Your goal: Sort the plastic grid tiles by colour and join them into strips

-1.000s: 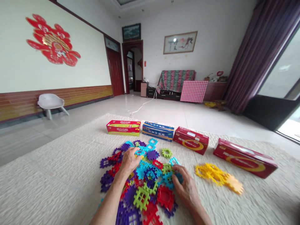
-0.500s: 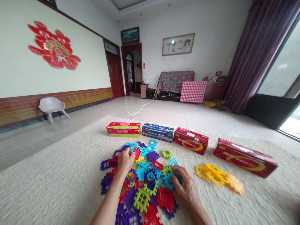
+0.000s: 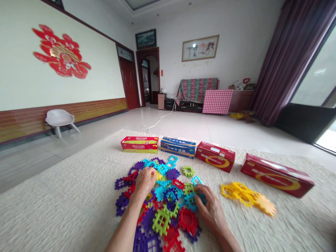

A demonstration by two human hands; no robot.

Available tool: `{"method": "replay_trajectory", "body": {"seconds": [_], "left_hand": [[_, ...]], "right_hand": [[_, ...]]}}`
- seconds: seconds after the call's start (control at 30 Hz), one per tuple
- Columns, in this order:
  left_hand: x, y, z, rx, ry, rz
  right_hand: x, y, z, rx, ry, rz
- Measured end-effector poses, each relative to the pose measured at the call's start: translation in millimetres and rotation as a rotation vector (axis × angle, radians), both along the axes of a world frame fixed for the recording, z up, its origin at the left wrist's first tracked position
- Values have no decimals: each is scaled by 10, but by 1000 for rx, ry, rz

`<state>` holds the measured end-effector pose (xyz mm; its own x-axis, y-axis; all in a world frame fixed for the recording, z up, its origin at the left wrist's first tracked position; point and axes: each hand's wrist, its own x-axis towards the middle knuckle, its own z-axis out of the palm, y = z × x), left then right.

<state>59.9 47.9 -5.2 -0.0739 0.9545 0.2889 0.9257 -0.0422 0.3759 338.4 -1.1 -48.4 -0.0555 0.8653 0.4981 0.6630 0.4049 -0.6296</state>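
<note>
My left hand (image 3: 144,182) is curled down into a heap of interlocking plastic waffle blocks (image 3: 168,196) in purple, teal, red and green. A small yellow block (image 3: 158,175) lies against its fingertips, and I cannot tell whether the hand grips anything. My right hand (image 3: 208,204) rests on the heap's right side, its fingers closed around a teal block (image 3: 202,199). A green block (image 3: 161,220) and a red block (image 3: 188,220) lie between my wrists. Right of the heap lies a stack of yellow blocks (image 3: 245,194).
Several cardboard boxes stand in a row beyond the heap: a red-and-yellow one (image 3: 139,145), a blue one (image 3: 177,147), and red ones (image 3: 215,156) (image 3: 277,175). All of this sits on a cream rug (image 3: 73,206). A white chair (image 3: 60,119) stands by the far wall.
My left hand has moved right across the heap and now covers a red block. My right hand has barely moved. The whole scene has shifted slightly with my head.
</note>
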Motion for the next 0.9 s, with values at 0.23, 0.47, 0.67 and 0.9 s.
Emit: {"method": "replay_trajectory", "body": {"seconds": [0.23, 0.47, 0.67, 0.9], "left_hand": [[37, 62, -279, 28, -22, -96], [21, 123, -392, 18, -51, -89], [-2, 104, -321, 22, -85, -196], [38, 30, -126, 1, -66, -115]], "right_hand": [[-1, -4, 14, 13, -3, 1], [-6, -16, 23, 5, -5, 6], [-10, -16, 32, 14, 1, 2], [-7, -21, 29, 12, 1, 1]]}}
